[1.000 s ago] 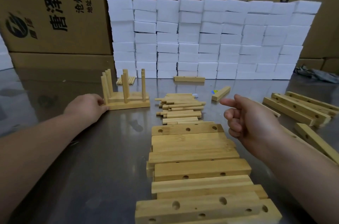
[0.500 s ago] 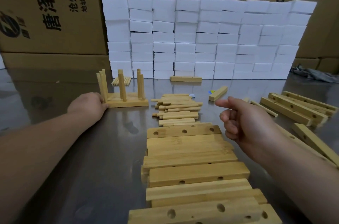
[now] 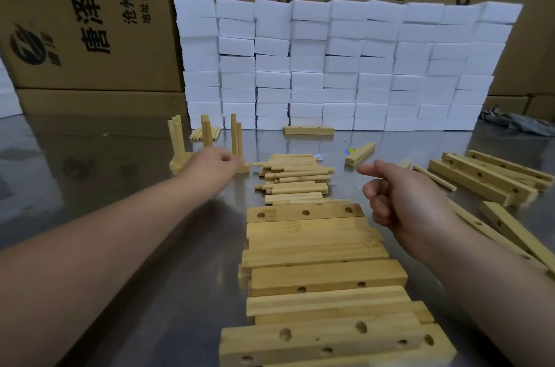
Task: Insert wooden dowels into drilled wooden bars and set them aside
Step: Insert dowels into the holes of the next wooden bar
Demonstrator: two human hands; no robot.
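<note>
Metal table [image 3: 114, 186] with bars [image 3: 315, 246], boxes [image 3: 90, 6] behind

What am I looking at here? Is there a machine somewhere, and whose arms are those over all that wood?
There is no machine here. These are a person's two bare arms, seen from a single camera worn on the head, looking forward and down. The work surface is a shiny metal table. Down the middle lies a row of drilled wooden bars, and beyond it a pile of loose dowels. Some other bars lie to the right. At the back left stand finished bars with dowels upright in them. The left hand is at their base, blurred, so I cannot tell whether it grips anything. The right hand hovers above the table with fingers curled and holds nothing. Behind are stacked white blocks and cardboard boxes.
</note>
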